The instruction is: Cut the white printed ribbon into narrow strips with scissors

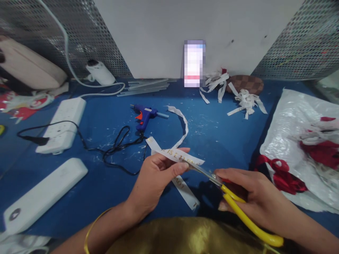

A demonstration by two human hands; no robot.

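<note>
On the blue counter [225, 137] I see a blue glue gun [144, 116] beyond my left grip [153, 180], its black cord [106, 151] looping close by; a white power strip [62, 125] sits farther left, a white plastic bag [279, 120] to the right. My left grip pinches the white ribbon [192, 158] between thumb and fingers, 1 length reaching the blades, 1 slanting out below. My right grip [256, 190] is closed around yellow-handled scissors [238, 210]. The ribbon is narrow, with gold lettering.

The ribbon [172, 154] is white with gold lettering, the scissors [235, 209] yellow-handled, the case [250, 84] brown-checked, the table [222, 130] blue.
</note>
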